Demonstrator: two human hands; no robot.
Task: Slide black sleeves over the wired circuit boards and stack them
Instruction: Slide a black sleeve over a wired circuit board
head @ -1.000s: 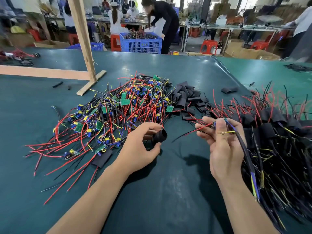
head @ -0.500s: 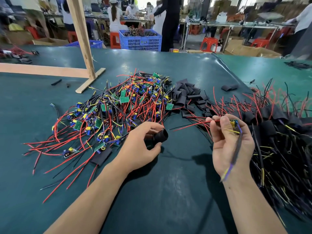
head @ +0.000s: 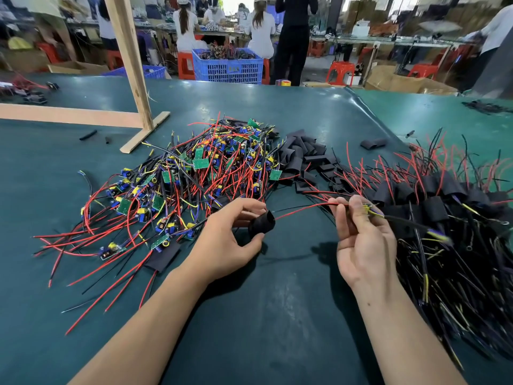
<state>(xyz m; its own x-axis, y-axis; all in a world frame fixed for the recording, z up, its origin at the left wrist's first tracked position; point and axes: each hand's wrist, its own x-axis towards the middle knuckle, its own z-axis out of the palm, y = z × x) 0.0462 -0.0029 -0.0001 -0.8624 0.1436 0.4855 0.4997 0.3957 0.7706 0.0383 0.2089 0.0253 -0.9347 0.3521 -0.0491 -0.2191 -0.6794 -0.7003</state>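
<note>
While wired parts fill the blue crate [head: 227,68], left hand [head: 224,245] grips sleeve [head: 262,223].

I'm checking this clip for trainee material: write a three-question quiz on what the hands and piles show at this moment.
1. True or false: the left hand holds a black sleeve.
2. The right hand pinches: A) a loose sleeve, B) a wired circuit board, C) a roll of tape.
3. Fill in: the pile of sleeved boards lies to the person's ____, the pile of bare boards on the other side.

Key: 1 true. 2 B; its red wire points toward the sleeve's opening. 3 right.
</note>
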